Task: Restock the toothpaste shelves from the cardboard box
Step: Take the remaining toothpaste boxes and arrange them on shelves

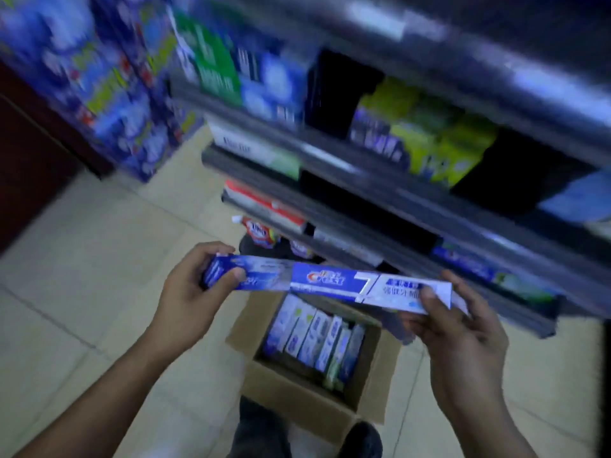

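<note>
A long blue-and-white toothpaste box [325,280] is held level between both hands, above the cardboard box. My left hand [190,292] grips its left end, fingers curled round it. My right hand [463,328] pinches its right end, thumb on top. Below them, the open cardboard box [297,396] stands on the floor with several toothpaste boxes [314,338] upright inside. The toothpaste shelves [380,193] rise to the right in dark tiers, partly filled with blue, green and yellow packs; the picture there is blurred.
A stack of blue packs [109,84] stands at the upper left beside a dark red cabinet [29,153]. Beige floor tiles [82,276] spread to the left. My dark shoes [360,439] show beside the cardboard box at the bottom edge.
</note>
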Tool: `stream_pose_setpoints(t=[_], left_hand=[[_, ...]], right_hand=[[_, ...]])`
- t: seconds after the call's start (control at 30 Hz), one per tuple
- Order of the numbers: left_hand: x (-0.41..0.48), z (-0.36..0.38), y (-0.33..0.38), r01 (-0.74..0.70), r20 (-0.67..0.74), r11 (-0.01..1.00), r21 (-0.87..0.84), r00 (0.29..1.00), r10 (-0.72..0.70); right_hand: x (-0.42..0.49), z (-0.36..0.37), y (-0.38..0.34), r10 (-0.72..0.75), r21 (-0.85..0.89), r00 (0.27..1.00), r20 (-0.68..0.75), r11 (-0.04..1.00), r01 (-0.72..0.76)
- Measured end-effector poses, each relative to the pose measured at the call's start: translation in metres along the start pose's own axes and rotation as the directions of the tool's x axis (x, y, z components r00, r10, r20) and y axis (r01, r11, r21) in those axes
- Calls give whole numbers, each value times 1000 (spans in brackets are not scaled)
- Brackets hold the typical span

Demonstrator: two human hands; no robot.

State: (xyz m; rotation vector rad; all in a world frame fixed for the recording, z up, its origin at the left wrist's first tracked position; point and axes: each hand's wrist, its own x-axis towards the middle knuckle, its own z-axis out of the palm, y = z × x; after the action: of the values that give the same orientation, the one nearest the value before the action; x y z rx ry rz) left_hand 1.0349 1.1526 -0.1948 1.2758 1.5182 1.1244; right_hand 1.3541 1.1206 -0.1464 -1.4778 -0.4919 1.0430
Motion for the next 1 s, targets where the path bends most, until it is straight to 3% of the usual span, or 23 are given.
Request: stream_pose_setpoints(t=[0.23,0.3,0.43,0.63,1.0], left_hand=[[36,-47,160,-183,-249,976,-116,957,150],[42,-50,200,-215,-226,963,-163,958,176],[41,-56,272,-252,-40,941,-226,968,249],[28,-55,343,-249,193,957,-146,942,275],[20,-66,368,-93,35,978,-184,994,101]], right_hand=[[-62,37,-142,-189,107,981,48,977,183],[-76,43,-174,-260,147,964,58,957,249],[-100,51,-223,-352,246,932,82,914,323],[-109,62,-272,-434,337,894,111,863,377],[-71,83,-280,-379,385,887,264,885,263]])
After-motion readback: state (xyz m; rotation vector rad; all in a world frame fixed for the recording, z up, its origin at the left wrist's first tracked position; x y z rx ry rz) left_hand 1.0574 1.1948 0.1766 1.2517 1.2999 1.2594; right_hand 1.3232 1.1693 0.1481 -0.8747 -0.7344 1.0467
